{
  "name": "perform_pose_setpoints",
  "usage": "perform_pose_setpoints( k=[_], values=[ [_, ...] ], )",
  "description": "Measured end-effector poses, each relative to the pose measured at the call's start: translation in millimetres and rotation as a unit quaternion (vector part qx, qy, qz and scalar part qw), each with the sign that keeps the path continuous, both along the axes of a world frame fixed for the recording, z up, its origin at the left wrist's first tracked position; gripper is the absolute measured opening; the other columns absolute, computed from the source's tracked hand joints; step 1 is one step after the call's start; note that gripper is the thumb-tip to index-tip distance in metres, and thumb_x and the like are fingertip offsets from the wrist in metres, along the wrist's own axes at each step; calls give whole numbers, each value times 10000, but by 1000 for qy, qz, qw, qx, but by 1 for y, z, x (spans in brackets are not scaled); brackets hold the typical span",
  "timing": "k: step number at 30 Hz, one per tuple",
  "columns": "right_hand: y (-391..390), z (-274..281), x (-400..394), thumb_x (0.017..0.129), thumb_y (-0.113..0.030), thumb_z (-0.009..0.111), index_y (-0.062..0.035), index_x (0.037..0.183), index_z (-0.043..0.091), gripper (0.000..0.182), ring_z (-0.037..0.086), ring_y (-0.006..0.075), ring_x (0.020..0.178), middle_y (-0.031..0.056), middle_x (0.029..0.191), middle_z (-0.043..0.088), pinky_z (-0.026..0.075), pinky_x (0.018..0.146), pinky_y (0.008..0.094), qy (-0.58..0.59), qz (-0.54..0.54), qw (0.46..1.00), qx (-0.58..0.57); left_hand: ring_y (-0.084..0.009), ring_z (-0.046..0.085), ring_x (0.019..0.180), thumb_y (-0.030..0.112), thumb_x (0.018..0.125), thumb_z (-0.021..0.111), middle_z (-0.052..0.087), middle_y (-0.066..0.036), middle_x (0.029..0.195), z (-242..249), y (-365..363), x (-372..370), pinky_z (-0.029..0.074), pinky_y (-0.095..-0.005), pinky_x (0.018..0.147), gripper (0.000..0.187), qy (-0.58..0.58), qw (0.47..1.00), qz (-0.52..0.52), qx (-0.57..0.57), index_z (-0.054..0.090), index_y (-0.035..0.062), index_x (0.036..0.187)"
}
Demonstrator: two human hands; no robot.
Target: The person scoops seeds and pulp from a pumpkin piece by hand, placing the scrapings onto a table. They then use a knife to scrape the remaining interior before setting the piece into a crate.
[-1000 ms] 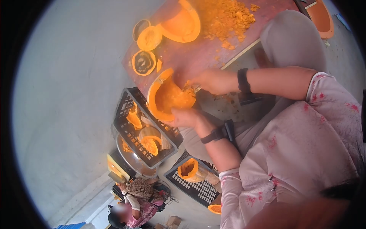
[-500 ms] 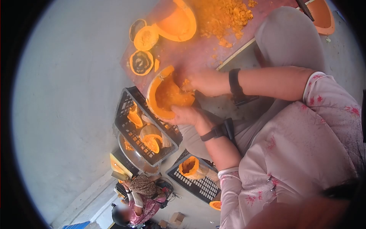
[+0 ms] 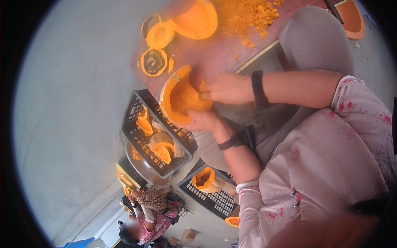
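A hollowed-out pumpkin piece (image 3: 168, 97) with a thick orange rim is held tilted over my lap. My left hand (image 3: 202, 120) grips its lower edge, thumb on the rim and fingers underneath. At the opposite edge of the opening, my right hand (image 3: 229, 88) is closed, with bits of orange flesh by its fingertips; I cannot tell what it holds. Beyond it, on the red board (image 3: 223, 53), lie a large pumpkin half (image 3: 197, 20), a round cut slice (image 3: 160, 35), a pumpkin end with a dark centre (image 3: 154, 62) and a heap of scraped flesh (image 3: 256, 18).
A black crate (image 3: 159, 136) with pumpkin pieces stands beside my left hand, over a metal bowl (image 3: 142, 165). Another crate (image 3: 202, 192) holds a hollow pumpkin (image 3: 206, 180). An orange basin (image 3: 352, 20) is at the top right. Another person (image 3: 157, 219) works farther off.
The pumpkin piece and both hands have shifted only slightly, and the right fingers sit a little lower at the opening. The other person's hands have moved up to the yellow board.
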State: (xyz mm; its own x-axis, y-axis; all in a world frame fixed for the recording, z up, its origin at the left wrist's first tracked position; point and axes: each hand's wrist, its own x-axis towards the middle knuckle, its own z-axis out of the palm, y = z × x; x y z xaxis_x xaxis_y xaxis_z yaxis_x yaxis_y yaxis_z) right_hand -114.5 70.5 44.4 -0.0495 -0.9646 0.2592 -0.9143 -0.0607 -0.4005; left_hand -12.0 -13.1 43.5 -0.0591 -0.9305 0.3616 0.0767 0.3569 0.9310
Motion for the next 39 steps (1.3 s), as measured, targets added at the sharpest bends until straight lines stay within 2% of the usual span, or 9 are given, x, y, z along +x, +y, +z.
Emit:
perform_pose_setpoints(
  k=[4,8,11,14,19,22,27,34,39],
  values=[
    [3,1,1,784,-100,538,-26,1029,612,266,646,311,750,158,971,615,527,612,411,20,-7,1000,-22,-307,521,1133,3,836,512,477,-199,1286,-12,-9,6,436,-402,981,525,-42,998,16,-33,365,-43,1338],
    [7,1,-5,783,-106,541,-21,1003,611,247,645,315,753,150,954,615,529,621,417,48,1,997,61,-305,508,1147,11,845,519,466,-195,1283,-10,-6,3,420,-397,994,513,-23,999,22,-29,377,-40,1335],
    [9,7,-7,789,-114,542,-23,996,612,237,642,326,768,148,948,610,530,635,422,34,-13,998,52,-296,526,1134,-138,751,423,503,-194,1272,-3,-3,0,409,-399,1028,568,15,1000,14,-8,381,-41,1308],
    [7,6,-6,807,-121,537,-22,1009,612,237,639,327,805,151,970,603,532,647,422,-1,-38,999,18,-303,505,1151,-3,845,502,458,-186,1289,-10,-8,4,419,-397,995,506,6,1000,8,-20,380,-30,1335],
    [-3,3,9,778,-134,563,-34,965,651,229,663,294,789,145,944,626,539,646,374,10,-37,996,-77,-306,505,1154,-24,842,497,447,-190,1308,-13,-8,4,418,-401,997,519,-7,1000,0,-12,363,-29,1343],
    [-5,-15,8,814,-127,538,-11,1047,605,269,639,306,852,165,1076,594,543,665,403,-10,-55,998,0,-310,503,1158,-31,839,497,460,-194,1298,-13,-6,2,415,-406,1001,522,-8,1000,13,-12,361,-33,1343],
    [1,-15,3,802,-129,543,-18,1038,603,268,640,291,824,159,1059,595,540,627,390,45,-45,998,5,-316,502,1159,-32,832,491,465,-201,1296,-15,-11,2,414,-410,1001,528,1,1000,20,-21,357,-45,1342],
    [0,17,8,799,-110,535,-25,1060,595,282,641,292,835,148,1056,590,541,624,395,4,-34,999,-30,-315,512,1136,9,846,530,467,-198,1284,-14,-10,4,415,-407,994,499,-18,999,19,-30,382,-51,1319],
    [-1,-3,7,812,-113,524,-29,1078,590,286,642,311,859,149,1042,595,538,659,404,20,-36,999,-2,-311,516,1131,1,843,527,479,-201,1270,-16,-11,2,418,-403,990,488,-5,999,23,-25,391,-51,1309]
  ],
)
